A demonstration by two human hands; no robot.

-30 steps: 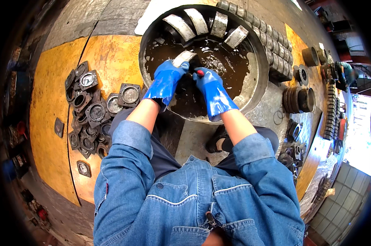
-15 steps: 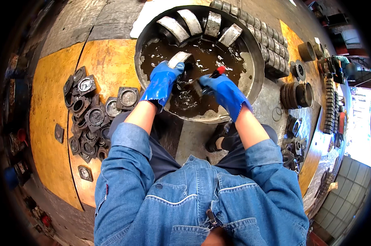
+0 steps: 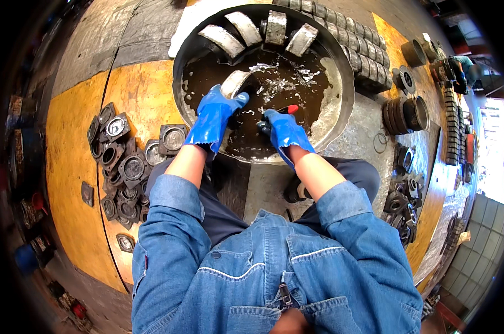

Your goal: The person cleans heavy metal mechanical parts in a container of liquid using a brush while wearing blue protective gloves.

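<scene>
My gloved left hand is closed round a curved, silvery metal ring, tilted over the dark liquid in a big round metal tub. To its right my gloved right hand grips a red-handled brush. The handle's red end sticks out past the thumb side; the bristles are hidden now. Both gloves are blue rubber and apart from each other. Several more curved metal rings, one of them a wide pale ring, stand along the tub's far inner wall, partly in the liquid.
Square-flanged metal parts lie heaped on the boards at left. Rows of dark metal rings stand behind the tub at right. Larger cylinders and another pile of parts lie further right. A person is at the far right.
My right hand has moved left and slightly down, closer to my left hand, and the brush has turned with it. The ring remains in my left hand. The view has shifted a little.
</scene>
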